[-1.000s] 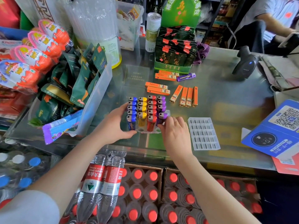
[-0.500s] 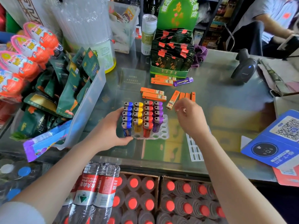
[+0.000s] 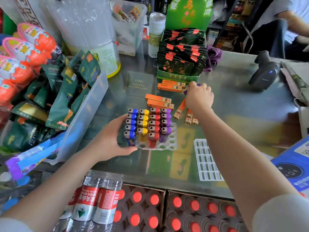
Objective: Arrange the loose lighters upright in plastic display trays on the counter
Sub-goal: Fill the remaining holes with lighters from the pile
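Observation:
A clear plastic display tray (image 3: 168, 144) on the glass counter holds upright lighters in blue, yellow, red and purple rows (image 3: 148, 124); its near holes stand bare. My left hand (image 3: 110, 139) grips the tray's left side beside the blue row. My right hand (image 3: 199, 96) reaches farther back and closes over a loose purple lighter (image 3: 198, 85), mostly hidden under the fingers. Orange lighters (image 3: 159, 101) lie flat behind the tray, with more orange ones (image 3: 179, 109) under my right wrist. A second plastic tray (image 3: 206, 159) lies flat at the right.
A green box of dark sachets (image 3: 181, 64) stands behind the lighters. A clear bin of snack packets (image 3: 87, 104) crowds the left. A barcode scanner (image 3: 263, 72) sits back right, a blue QR card (image 3: 294, 166) at the right edge. Crated bottles (image 3: 145, 210) lie below the counter.
My right hand left the tray's front corner and travelled back past the orange lighters to the purple lighter near the green box. My left hand stayed on the tray.

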Tool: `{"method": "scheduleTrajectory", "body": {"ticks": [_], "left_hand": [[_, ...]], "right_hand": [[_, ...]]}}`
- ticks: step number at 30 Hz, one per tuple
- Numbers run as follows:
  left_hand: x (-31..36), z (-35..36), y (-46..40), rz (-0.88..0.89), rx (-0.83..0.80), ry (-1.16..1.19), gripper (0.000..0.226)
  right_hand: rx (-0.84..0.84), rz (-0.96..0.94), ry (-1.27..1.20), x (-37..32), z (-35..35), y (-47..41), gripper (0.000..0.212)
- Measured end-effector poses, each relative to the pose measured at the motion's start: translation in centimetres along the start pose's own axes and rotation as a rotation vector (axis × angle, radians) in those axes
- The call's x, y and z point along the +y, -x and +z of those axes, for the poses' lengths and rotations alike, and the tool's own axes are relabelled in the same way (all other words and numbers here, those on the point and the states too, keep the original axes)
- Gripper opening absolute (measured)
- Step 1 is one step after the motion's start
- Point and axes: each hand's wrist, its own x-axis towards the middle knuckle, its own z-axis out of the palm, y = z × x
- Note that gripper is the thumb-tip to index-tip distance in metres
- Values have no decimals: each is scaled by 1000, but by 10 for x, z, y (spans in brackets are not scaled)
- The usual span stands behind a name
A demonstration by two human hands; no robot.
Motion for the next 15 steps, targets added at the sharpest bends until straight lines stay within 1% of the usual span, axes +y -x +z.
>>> {"method": "scheduleTrajectory", "body": {"ticks": [5, 8, 10, 12, 14, 15], "left_hand": [[-4, 1, -1, -2, -12, -4, 68], [-7, 2, 0, -3, -19, -17, 70], [-6, 2, 0, -2, -20, -25, 68], [-2, 1, 1, 1, -15, -31, 67], [1, 0, 2, 20, -10, -30, 65], [2, 0, 2, 32, -5, -28, 64]], "right_hand": [[11, 163, -93, -2, 1, 0, 26], [33, 166, -166, 2, -5, 4, 26], [88, 158, -336, 4, -12, 13, 23], [143, 172, -623, 1, -26, 30, 19], [182, 154, -914, -4, -42, 53, 23], [193, 133, -1020, -6, -48, 67, 26]]}}
